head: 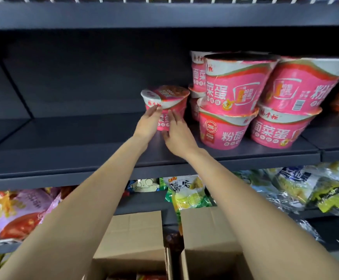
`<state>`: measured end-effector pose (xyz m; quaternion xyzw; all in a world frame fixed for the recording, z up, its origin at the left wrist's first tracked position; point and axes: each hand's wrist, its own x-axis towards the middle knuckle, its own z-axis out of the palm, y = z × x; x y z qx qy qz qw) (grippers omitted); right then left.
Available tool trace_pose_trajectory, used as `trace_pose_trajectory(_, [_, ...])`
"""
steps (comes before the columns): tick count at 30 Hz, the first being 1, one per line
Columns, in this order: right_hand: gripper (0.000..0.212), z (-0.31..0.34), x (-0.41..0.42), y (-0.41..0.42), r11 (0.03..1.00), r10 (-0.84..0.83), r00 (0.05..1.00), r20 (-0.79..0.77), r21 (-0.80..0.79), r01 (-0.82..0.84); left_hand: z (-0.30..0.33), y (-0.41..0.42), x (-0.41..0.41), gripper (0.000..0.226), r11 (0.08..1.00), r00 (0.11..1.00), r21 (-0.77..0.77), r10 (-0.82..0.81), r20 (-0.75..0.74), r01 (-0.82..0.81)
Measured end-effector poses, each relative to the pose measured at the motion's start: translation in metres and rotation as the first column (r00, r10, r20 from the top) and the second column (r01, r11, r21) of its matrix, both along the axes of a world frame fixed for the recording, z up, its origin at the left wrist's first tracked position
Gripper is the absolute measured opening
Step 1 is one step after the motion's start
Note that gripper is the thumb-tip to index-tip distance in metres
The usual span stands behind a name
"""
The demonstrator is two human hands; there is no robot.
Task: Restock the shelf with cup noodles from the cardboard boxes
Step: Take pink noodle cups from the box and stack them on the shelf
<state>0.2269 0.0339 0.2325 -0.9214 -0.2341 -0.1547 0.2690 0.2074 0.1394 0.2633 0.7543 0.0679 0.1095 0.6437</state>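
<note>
Pink cup of noodles (165, 107), with a white band under its foil lid, is sitting well back on the dark shelf (67, 158), just left of the stacked cups (231, 102). Left hand (148, 124) is pressing straight fingers against the cup's left wall; right hand (178, 136) is lying against its front and right wall, fingers extended, not curled round it. Paper-walled and probably light, the cup is likely crushing easily under a hard squeeze, and its shiny wrap is looking slippery. Best hold, by judgement: both palms on opposite walls below the rim, away from the thin lid. Below the shelf, two open cardboard boxes (136, 239) are waiting, and snack bags (184, 195) are hanging between.
</note>
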Motion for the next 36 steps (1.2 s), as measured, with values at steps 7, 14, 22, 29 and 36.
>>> trace_pose_trajectory(7, [0.044, -0.002, -0.044, -0.031, 0.990, 0.019, 0.986, 0.166, 0.133, -0.042, -0.012, -0.007, -0.033, 0.038, 0.893, 0.988, 0.446, -0.012, 0.151, -0.058])
trace_pose_trajectory(14, [0.023, -0.073, -0.166, -0.129, 0.981, -0.007, 0.965, 0.264, 0.191, -0.045, -0.081, -0.064, -0.174, 0.018, 0.914, 0.908, 0.383, -0.042, 0.417, -0.133])
trace_pose_trajectory(22, [0.032, -0.229, -0.226, -0.212, 0.963, 0.000, 0.974, -0.226, -0.263, -0.061, -0.237, -0.100, -0.239, 0.038, 0.688, 0.974, 0.699, -0.052, -0.220, 0.195])
trace_pose_trajectory(29, [0.067, -0.369, -0.206, -0.201, 0.883, -0.280, 0.692, -0.666, -0.461, -0.087, -0.319, -0.089, -0.240, 0.074, 0.514, 0.926, 0.812, 0.081, -0.368, 0.277])
trace_pose_trajectory(36, [0.068, -0.484, -0.179, -0.192, 0.846, -0.365, 0.605, -0.708, -0.523, -0.103, -0.342, -0.088, -0.236, 0.067, 0.583, 0.954, 0.778, 0.022, -0.300, 0.231])
